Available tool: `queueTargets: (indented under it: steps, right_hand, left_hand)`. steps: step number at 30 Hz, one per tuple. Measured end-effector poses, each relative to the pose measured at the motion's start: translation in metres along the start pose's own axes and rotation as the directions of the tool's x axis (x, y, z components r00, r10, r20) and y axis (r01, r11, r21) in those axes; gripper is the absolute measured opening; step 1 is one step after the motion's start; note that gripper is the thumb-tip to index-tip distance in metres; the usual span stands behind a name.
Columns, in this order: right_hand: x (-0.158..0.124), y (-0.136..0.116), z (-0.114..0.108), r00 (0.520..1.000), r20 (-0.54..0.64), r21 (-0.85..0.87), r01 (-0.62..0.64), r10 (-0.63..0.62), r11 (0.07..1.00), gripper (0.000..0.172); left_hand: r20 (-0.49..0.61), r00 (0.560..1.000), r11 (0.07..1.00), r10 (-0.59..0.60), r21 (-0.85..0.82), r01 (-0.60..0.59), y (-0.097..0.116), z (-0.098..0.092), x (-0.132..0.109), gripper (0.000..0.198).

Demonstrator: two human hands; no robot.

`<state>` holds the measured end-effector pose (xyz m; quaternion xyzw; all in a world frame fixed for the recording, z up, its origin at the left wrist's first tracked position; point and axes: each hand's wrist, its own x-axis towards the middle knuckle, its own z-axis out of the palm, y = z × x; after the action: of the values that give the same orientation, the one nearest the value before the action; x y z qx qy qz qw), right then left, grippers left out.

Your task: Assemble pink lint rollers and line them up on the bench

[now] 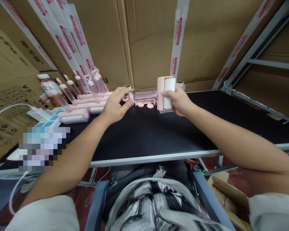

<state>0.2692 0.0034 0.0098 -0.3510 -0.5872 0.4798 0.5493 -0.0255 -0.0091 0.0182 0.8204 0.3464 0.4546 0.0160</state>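
A pink-and-white handheld device (pixel 166 93) is gripped in my right hand (pixel 180 102), its thumb resting on the white face. From its left side a clear tube (pixel 145 95) runs toward my left hand (pixel 115 104). The fingers and thumb of my left hand close around the pink end piece (pixel 131 95) at the tube's far end. Just below the tube is a small pink part (pixel 145 102) with two round discs; whether it is attached or lies on the table I cannot tell.
Several similar pink devices (pixel 74 116) with clear tubes lie at the left, beside a power strip (pixel 51 120) and a bottle (pixel 49 85). Cardboard boxes (pixel 149 41) wall in the back of the black table (pixel 144 138). A metal frame (pixel 255 48) rises at the right.
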Motion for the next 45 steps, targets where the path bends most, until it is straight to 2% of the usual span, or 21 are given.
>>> queueTargets:
  steps: [1,3,6,9,13,15,19,22,25,28,30,33,36,39,45]
  right_hand:
    - [-0.001,0.000,0.001,1.000,-0.002,-0.004,-0.011,0.011,1.000,0.043]
    - [-0.003,0.001,0.005,0.999,-0.014,-0.003,-0.029,0.029,1.000,0.044]
    - [-0.004,0.004,0.006,0.999,-0.015,-0.011,-0.040,0.040,0.999,0.044]
    - [-0.001,0.007,0.002,0.999,0.026,-0.036,-0.028,0.029,0.999,0.043]
    - [0.002,0.009,-0.003,1.000,0.022,-0.152,0.008,-0.005,0.988,0.043]
    - [0.000,0.007,-0.001,0.997,0.029,-0.253,0.078,-0.073,0.964,0.043]
    - [-0.012,0.006,0.011,0.968,0.159,-0.401,0.244,-0.196,0.883,0.045]
    - [-0.022,0.013,0.024,0.933,0.268,-0.393,0.334,-0.241,0.857,0.050]
    - [-0.029,0.021,0.034,0.896,0.356,-0.333,0.387,-0.266,0.860,0.051]
    - [-0.033,0.027,0.039,0.849,0.438,-0.317,0.452,-0.294,0.834,0.049]
    - [-0.034,0.028,0.040,0.823,0.482,-0.353,0.496,-0.300,0.793,0.046]
    - [-0.035,0.028,0.040,0.792,0.532,-0.367,0.536,-0.301,0.761,0.045]
    - [-0.036,0.028,0.041,0.767,0.566,-0.330,0.547,-0.302,0.769,0.050]
    - [-0.038,0.028,0.044,0.759,0.589,-0.319,0.534,-0.278,0.783,0.049]
    - [-0.037,0.033,0.048,0.761,0.611,-0.319,0.490,-0.219,0.811,0.048]
  left_hand:
    - [0.061,0.997,0.994,0.038,0.098,-0.044,0.002,-0.001,-0.001,0.052]
    - [0.176,0.984,0.974,0.034,0.216,-0.072,0.008,0.001,-0.004,0.051]
    - [0.287,0.953,0.944,-0.098,0.329,-0.002,0.013,0.006,-0.007,0.055]
    - [0.336,0.922,0.926,-0.192,0.374,0.057,0.015,0.009,-0.008,0.051]
    - [0.367,0.904,0.945,-0.220,0.310,0.104,0.011,0.009,-0.008,0.045]
    - [0.349,0.919,0.964,-0.186,0.245,0.102,0.008,0.010,-0.008,0.047]
    - [0.149,0.980,0.990,-0.132,-0.032,0.138,0.015,0.015,-0.007,0.060]
    - [0.065,0.997,0.978,-0.044,-0.200,0.056,0.038,0.019,-0.003,0.057]
    - [0.067,0.994,0.991,0.085,-0.106,-0.078,0.059,0.021,0.002,0.039]
    - [0.120,0.988,0.995,0.094,-0.030,-0.091,0.067,0.018,0.008,0.026]
    - [0.225,0.972,0.997,0.069,-0.033,-0.063,0.066,0.013,0.011,0.025]
    - [0.373,0.927,0.999,0.023,-0.043,-0.008,0.061,0.003,0.015,0.033]
    - [0.454,0.891,0.996,-0.015,-0.069,0.052,0.057,-0.005,0.016,0.045]
    - [0.489,0.872,0.988,-0.009,-0.130,0.084,0.052,-0.008,0.015,0.053]
    - [0.470,0.882,0.965,-0.042,-0.210,0.158,0.039,-0.005,0.006,0.055]
